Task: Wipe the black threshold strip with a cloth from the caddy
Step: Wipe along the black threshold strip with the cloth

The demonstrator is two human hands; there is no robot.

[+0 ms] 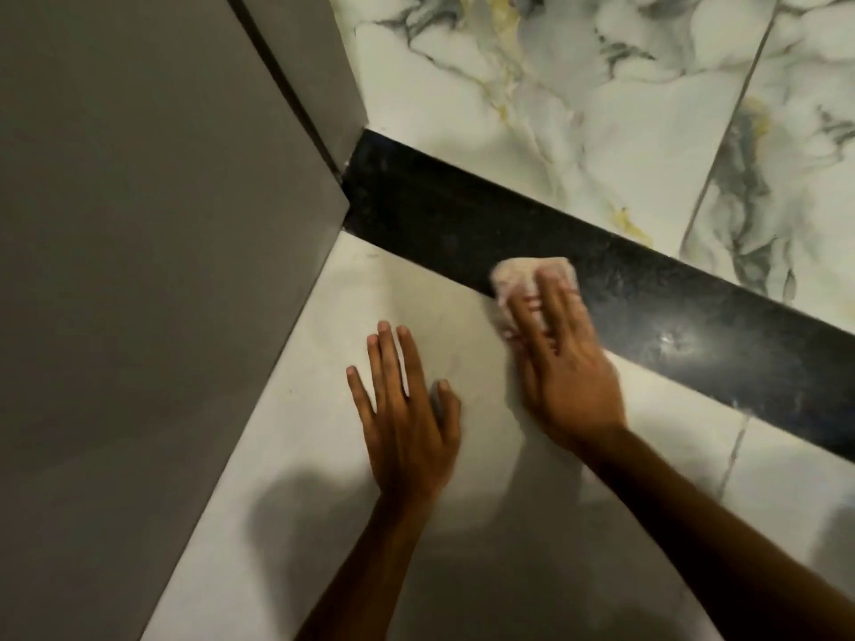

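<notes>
The black threshold strip (462,224) runs diagonally across the floor from the grey door frame at upper left to the right edge. A pale pinkish cloth (518,275) lies half on the strip's near edge and half on the white tile. My right hand (564,367) presses flat on the cloth, fingers stretched over it. My left hand (407,409) rests flat on the white tile to the left of it, fingers spread and holding nothing. The caddy is not in view.
A grey wall and door frame (162,270) fill the left side and meet the strip's left end. Marbled white tiles (601,108) lie beyond the strip. Plain white tile (416,293) lies on my side.
</notes>
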